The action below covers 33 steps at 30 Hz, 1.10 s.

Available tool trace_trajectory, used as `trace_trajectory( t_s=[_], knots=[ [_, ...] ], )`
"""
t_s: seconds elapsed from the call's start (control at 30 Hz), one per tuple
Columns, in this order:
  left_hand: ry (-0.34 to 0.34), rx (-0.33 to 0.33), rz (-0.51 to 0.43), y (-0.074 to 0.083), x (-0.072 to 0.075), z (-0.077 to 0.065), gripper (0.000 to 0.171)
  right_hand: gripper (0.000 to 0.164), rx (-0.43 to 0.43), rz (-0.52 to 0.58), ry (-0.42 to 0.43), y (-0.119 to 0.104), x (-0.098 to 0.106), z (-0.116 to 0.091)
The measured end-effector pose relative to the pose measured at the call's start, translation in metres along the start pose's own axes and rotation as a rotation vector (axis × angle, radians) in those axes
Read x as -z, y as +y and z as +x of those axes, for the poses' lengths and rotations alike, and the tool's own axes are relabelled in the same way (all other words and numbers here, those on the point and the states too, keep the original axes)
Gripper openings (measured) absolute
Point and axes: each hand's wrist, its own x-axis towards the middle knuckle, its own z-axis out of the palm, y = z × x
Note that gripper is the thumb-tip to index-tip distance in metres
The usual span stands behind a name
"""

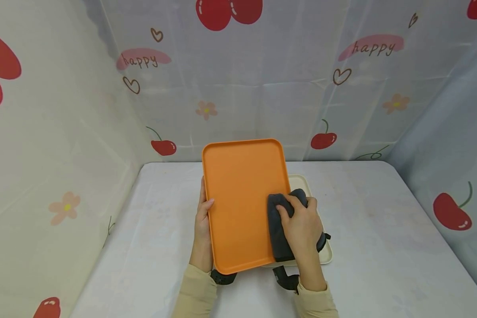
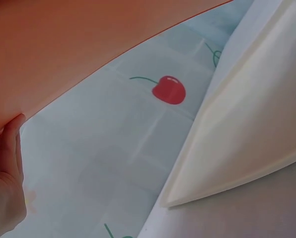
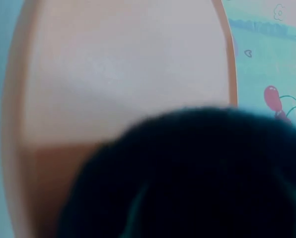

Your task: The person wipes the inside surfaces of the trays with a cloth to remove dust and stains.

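An orange rectangular tray (image 1: 242, 194) is held up, tilted, its inner face toward the head camera. My left hand (image 1: 201, 225) grips its left edge, thumb over the rim and fingers behind. In the left wrist view, the fingers (image 2: 9, 144) touch the tray's underside (image 2: 63, 44). My right hand (image 1: 302, 225) holds a bunched dark grey cloth (image 1: 278, 229) against the tray's lower right side. That cloth (image 3: 202, 168) appears as a dark blurred mass in the right wrist view, covering the lower part of the tray (image 3: 123, 64).
Behind and below the orange tray, a cream tray (image 1: 327, 257) lies on the white-covered table (image 1: 381, 229), partly hidden. Its corner (image 2: 227, 148) fills the right of the left wrist view. Curtains with cherry prints (image 1: 258, 115) stand around the table's back and sides.
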Motion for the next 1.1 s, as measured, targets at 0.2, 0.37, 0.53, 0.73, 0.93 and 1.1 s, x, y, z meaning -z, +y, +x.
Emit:
trace_trajectory(
  t_s=[0.2, 0.37, 0.53, 0.73, 0.93, 1.1],
  knots=[
    [0.037, 0.016, 0.013, -0.001, -0.001, 0.0, 0.07, 0.036, 0.0, 0.018, 0.018, 0.0, -0.001, -0.001],
    [0.006, 0.002, 0.005, -0.001, 0.001, 0.001, 0.07, 0.034, -0.034, 0.036, -0.003, -0.003, -0.002, -0.004],
    [-0.01, 0.0, -0.015, -0.002, 0.001, 0.002, 0.069, 0.035, -0.06, 0.042, -0.025, -0.006, -0.003, -0.007],
    [0.012, 0.005, -0.002, -0.002, -0.002, 0.001, 0.068, 0.034, -0.045, 0.036, -0.025, -0.011, -0.004, -0.009],
    [0.045, 0.017, 0.025, -0.002, -0.005, 0.0, 0.066, 0.034, 0.022, 0.041, -0.034, -0.025, -0.007, -0.015],
    [0.052, 0.027, -0.002, -0.003, -0.006, 0.002, 0.064, 0.035, 0.095, 0.049, -0.044, -0.042, -0.01, -0.021]
  ],
)
